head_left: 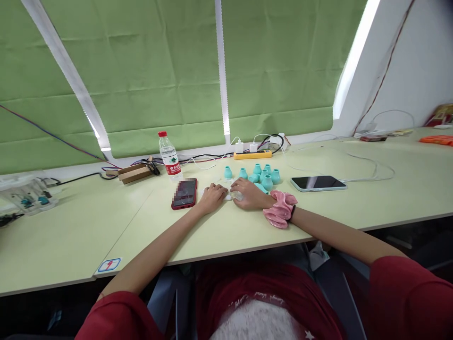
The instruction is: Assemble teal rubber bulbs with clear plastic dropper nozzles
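My left hand (213, 196) rests on the table with its fingers bent together, close to a small white piece (228, 197); what they pinch, if anything, is too small to make out. Facing it, my right hand (248, 192) is closed around a small translucent whitish piece (236, 195), partly covered by the fingers. A pink scrunchie (279, 208) circles my right wrist. Just behind that hand stand several turquoise vase-shaped pieces (267, 182), one of them lying tilted. Another turquoise piece (228, 172) stands apart, beyond the gap between my hands.
A red-cased phone (184, 193) lies left of my left hand, with a water bottle (170, 158) behind it. Right of the turquoise group is a light-cased phone (318, 183) on a cable. A yellow power strip (252, 154) and an open cardboard box (134, 173) line the back.
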`<state>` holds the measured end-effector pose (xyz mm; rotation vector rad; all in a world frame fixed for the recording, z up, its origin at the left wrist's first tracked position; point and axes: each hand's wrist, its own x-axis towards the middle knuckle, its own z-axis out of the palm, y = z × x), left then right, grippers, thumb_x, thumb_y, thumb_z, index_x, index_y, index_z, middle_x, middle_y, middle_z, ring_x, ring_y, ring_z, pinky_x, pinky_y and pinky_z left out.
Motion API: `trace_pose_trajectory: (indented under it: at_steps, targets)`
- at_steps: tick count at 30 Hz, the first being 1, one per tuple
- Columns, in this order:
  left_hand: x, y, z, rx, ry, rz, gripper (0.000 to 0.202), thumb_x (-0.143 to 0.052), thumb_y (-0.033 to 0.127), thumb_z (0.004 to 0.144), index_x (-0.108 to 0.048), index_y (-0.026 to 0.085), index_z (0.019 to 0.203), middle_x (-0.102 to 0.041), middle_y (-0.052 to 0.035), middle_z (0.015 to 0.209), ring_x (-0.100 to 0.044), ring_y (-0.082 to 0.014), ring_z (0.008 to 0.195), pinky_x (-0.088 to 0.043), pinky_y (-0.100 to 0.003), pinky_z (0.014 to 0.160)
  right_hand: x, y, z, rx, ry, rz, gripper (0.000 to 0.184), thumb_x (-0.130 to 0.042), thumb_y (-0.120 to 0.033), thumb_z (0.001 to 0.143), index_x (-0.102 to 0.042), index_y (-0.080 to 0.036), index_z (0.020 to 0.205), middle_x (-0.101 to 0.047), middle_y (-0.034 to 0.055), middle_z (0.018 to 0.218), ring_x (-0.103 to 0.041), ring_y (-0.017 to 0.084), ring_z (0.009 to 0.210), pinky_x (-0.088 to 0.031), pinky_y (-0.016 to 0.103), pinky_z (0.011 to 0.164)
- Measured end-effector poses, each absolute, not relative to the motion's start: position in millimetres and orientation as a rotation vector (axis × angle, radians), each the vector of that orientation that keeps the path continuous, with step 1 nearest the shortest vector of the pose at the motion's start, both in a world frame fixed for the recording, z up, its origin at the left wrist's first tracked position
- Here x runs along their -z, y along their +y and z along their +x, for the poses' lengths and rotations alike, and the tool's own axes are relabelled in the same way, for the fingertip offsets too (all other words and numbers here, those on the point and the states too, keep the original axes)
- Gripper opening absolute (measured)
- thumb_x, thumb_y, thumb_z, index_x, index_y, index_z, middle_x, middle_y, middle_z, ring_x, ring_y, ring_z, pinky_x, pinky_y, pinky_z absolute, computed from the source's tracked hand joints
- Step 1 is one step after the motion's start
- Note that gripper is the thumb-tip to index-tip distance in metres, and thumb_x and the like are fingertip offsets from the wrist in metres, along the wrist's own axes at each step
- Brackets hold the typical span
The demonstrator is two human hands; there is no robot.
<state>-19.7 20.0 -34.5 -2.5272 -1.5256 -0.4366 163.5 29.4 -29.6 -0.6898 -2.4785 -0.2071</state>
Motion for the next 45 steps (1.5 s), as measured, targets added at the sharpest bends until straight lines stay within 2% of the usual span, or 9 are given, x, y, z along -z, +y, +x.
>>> trace_pose_trajectory:
  at_steps: [4, 8, 15, 20, 24, 28, 34, 42, 45]
  targets:
    - [36.1, 19.6, -19.0, 0.433, -1.566, -2.504, 0.033, -0.031, 0.019, 0.080, -0.049, 0.022, 0.108, -0.054, -0.0056, 0.109, -0.042, -0.0226, 0.099, -0.037, -0.041, 0.080, 27.1, 31.3, 167.3, 0.237, -2.488, -0.794, 0.023, -0.050, -0.025, 0.068, -0.058, -0.014, 0.086, -0.052, 0.0083, 0.091, -0.044, 0.021, 0.087, -0.037, 0.036, 0.076]
    - [35.0, 22.4, -19.5, 0.521, -1.589, -2.530, 0.035, -0.032, 0.011, 0.075, -0.053, 0.020, 0.102, -0.057, -0.0038, 0.104, -0.042, -0.0216, 0.099, -0.037, -0.038, 0.078, 25.9, 27.4, 167.8, 0.285, -2.531, -0.881, 0.024, -0.050, -0.030, 0.069, -0.057, -0.014, 0.086, -0.048, 0.0092, 0.093, -0.042, 0.022, 0.089, -0.035, 0.037, 0.075]
    - [29.5, 14.7, -15.6, 0.571, -1.496, -2.603, 0.034, -0.033, 0.016, 0.076, -0.054, 0.023, 0.102, -0.058, -0.0033, 0.099, -0.041, -0.0219, 0.095, -0.033, -0.040, 0.077, 21.2, 24.2, 169.0, 0.285, -2.596, -0.918, 0.031, -0.051, -0.033, 0.069, -0.056, -0.017, 0.095, -0.046, 0.0093, 0.097, -0.039, 0.023, 0.092, -0.033, 0.038, 0.077]
    - [28.6, 9.8, -12.3, 0.497, -1.400, -2.600, 0.028, -0.038, 0.031, 0.078, -0.053, 0.024, 0.100, -0.058, -0.0049, 0.098, -0.038, -0.0247, 0.097, -0.027, -0.046, 0.079, 12.5, 25.3, 175.7, 0.263, -2.706, -0.906, 0.040, -0.057, -0.035, 0.062, -0.056, -0.019, 0.099, -0.043, 0.0104, 0.103, -0.036, 0.027, 0.096, -0.033, 0.039, 0.076]
    - [29.8, 13.2, -13.9, 0.534, -1.468, -2.512, 0.026, -0.039, 0.026, 0.077, -0.053, 0.022, 0.099, -0.059, -0.0061, 0.096, -0.039, -0.0238, 0.098, -0.025, -0.045, 0.080, 10.9, 30.3, 180.9, 0.208, -2.745, -0.891, 0.042, -0.059, -0.033, 0.060, -0.056, -0.020, 0.100, -0.043, 0.0102, 0.102, -0.035, 0.027, 0.097, -0.034, 0.038, 0.077]
    - [32.6, 16.0, -16.0, 0.554, -1.534, -2.474, 0.028, -0.037, 0.021, 0.078, -0.052, 0.023, 0.102, -0.056, -0.0067, 0.102, -0.037, -0.0250, 0.100, -0.026, -0.045, 0.078, 13.4, 35.2, 182.2, 0.187, -2.738, -0.860, 0.037, -0.059, -0.029, 0.060, -0.059, -0.020, 0.096, -0.044, 0.0093, 0.100, -0.035, 0.026, 0.096, -0.034, 0.038, 0.078]
    - [36.8, 15.3, -12.3, 0.509, -1.555, -2.449, 0.027, -0.037, 0.033, 0.080, -0.056, 0.025, 0.098, -0.047, -0.0077, 0.112, -0.032, -0.0282, 0.103, -0.027, -0.047, 0.077, 15.5, 34.4, 180.4, 0.193, -2.677, -0.811, 0.028, -0.055, -0.026, 0.065, -0.060, -0.020, 0.091, -0.045, 0.0088, 0.099, -0.036, 0.024, 0.094, -0.034, 0.038, 0.075]
    - [33.8, 17.5, -12.0, 0.631, -1.494, -2.484, 0.019, -0.044, 0.029, 0.078, -0.061, 0.022, 0.081, -0.056, -0.0048, 0.097, -0.036, -0.0236, 0.098, -0.029, -0.044, 0.078, 15.9, 34.7, 181.4, 0.224, -2.609, -0.864, 0.015, -0.059, -0.030, 0.062, -0.062, -0.017, 0.069, -0.047, 0.0079, 0.092, -0.037, 0.024, 0.093, -0.032, 0.039, 0.076]
    - [30.4, 17.8, -12.4, 0.789, -1.447, -2.531, 0.018, -0.046, 0.027, 0.076, -0.062, 0.021, 0.080, -0.060, -0.0046, 0.086, -0.043, -0.0210, 0.093, -0.034, -0.038, 0.077, 16.4, 33.3, 178.9, 0.183, -2.526, -0.805, 0.015, -0.059, -0.030, 0.062, -0.062, -0.018, 0.070, -0.047, 0.0077, 0.092, -0.039, 0.023, 0.092, -0.033, 0.037, 0.076]
